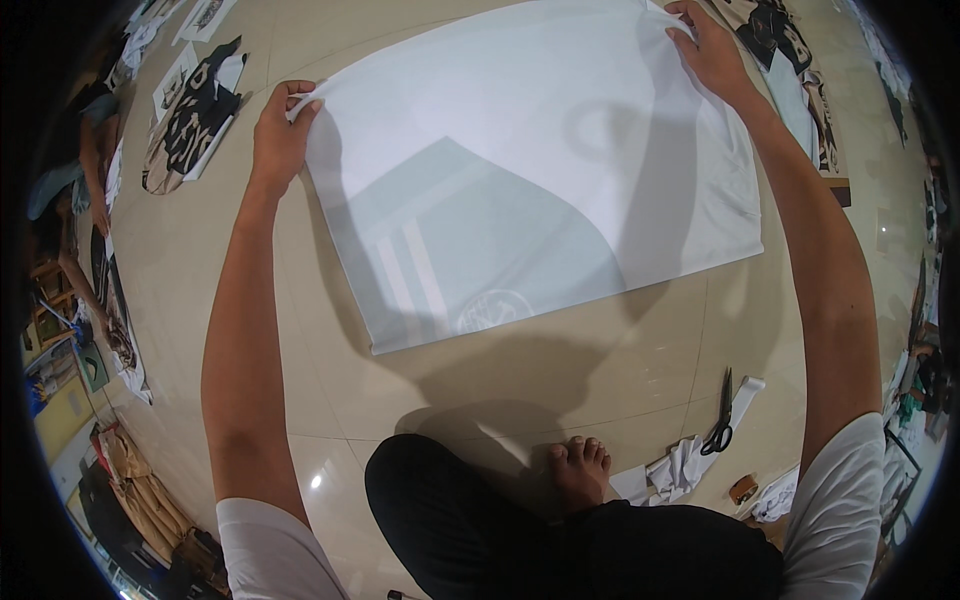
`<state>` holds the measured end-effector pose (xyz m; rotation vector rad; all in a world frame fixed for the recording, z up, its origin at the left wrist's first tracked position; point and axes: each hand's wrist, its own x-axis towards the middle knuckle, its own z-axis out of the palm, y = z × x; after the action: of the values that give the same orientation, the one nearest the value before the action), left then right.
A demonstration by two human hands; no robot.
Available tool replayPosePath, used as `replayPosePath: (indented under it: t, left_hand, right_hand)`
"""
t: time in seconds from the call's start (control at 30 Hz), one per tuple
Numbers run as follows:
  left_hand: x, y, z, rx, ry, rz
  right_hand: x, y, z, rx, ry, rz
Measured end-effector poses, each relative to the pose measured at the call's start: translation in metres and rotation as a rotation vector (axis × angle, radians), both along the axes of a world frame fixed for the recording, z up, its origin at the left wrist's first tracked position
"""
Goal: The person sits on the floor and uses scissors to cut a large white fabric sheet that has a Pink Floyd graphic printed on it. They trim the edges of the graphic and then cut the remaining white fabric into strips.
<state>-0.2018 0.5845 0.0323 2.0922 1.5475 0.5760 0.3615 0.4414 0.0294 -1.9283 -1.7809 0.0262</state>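
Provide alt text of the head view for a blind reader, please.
A person's left hand and right hand hold the far edge of a white patterned cloth over a tiled floor; black scissors lie right of a bare foot.

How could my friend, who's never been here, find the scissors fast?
Start at the big white cloth held by the left hand and right hand. Below its lower right corner, right of the bare foot, lie white scraps. The scissors lie beside them, blades pointing toward the cloth; their black, looped handles stand out against the white.
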Motion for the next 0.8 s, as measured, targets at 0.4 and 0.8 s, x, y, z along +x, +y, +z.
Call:
replayPosePath:
  t: [0.4, 0.8]
  left_hand:
    - [0.0062, 0.0024, -0.0008, -0.009, 0.049, 0.048]
    - [0.0018, 0.0081, -0.0042, -0.020, 0.037, 0.055]
  right_hand:
    - [0.0026, -0.0026, -0.0019, -0.016, -0.007, 0.012]
    - [0.0059, 0.0024, -0.0067, 0.000, -0.019, 0.012]
